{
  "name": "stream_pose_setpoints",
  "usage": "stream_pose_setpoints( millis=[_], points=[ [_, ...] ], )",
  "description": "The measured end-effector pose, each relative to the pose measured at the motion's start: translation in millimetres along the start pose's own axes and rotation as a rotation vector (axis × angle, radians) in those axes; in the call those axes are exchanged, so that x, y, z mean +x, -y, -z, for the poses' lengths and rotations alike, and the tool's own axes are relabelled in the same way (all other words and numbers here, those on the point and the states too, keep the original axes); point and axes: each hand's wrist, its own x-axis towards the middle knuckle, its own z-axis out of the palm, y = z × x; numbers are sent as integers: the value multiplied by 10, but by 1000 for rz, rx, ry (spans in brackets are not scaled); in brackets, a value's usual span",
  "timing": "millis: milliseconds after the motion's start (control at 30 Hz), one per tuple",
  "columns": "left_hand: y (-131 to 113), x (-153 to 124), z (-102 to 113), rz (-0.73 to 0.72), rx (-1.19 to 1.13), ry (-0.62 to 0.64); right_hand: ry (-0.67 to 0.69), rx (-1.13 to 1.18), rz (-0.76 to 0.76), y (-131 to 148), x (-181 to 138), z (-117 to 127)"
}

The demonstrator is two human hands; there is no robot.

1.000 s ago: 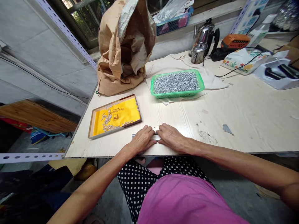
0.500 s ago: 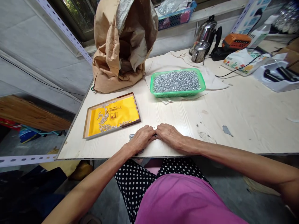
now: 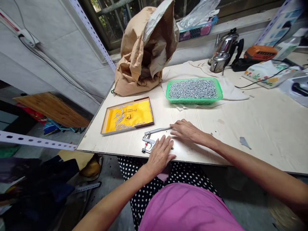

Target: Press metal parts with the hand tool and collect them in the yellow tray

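Snap fastener pliers (image 3: 149, 141) lie on the table near its front edge, jaws toward the left and handles spread apart. My left hand (image 3: 160, 153) rests flat across the lower handle, fingers outstretched, hiding most of that handle. At the tip of the upper handle are the fingertips of my right hand (image 3: 185, 130), which is open with its fingers extended. Behind the pliers sits a shallow box (image 3: 154, 123) with a yellow lining and a scatter of small metal pins. A green plastic basket (image 3: 195, 102), full of similar pins, stands farther back.
A large brown paper bag (image 3: 134, 61) stands open at the back left. Along the back right are a metal kettle (image 3: 228, 41), a small metal pot (image 3: 219, 62), an orange battery (image 3: 261, 53) and a tissue pack (image 3: 268, 74). A grey scrap (image 3: 244, 142) lies on the right.
My hands, closed together over the pliers before, have moved apart and opened. The pliers now show with their handles spread. The view has turned slightly to the left.
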Motion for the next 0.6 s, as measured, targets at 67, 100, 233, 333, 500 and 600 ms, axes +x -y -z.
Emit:
stream_pose_setpoints(
  millis=[67, 100, 233, 333, 500, 600],
  points=[
    [-38, -38, -32, -11, -49, -10, -20, -26, -17, -4, 76, -3],
    [-42, -47, -40, -16, -72, -17, -29, -46, -35, 2, 123, -1],
    [-27, -61, -34, -35, -147, -41, -74, -161, -165, 119, 335, 76],
    [-28, -70, -34, -33, -192, -52, -90, -172, -9, 403, 469, 144],
    [-37, -100, -112, 38, -257, -19, 55, -152, 526, 1034, 656, 24],
    [-36, -119, -149, 83, -285, 15, 88, -204, 658, 1207, 747, -118]
  ],
)
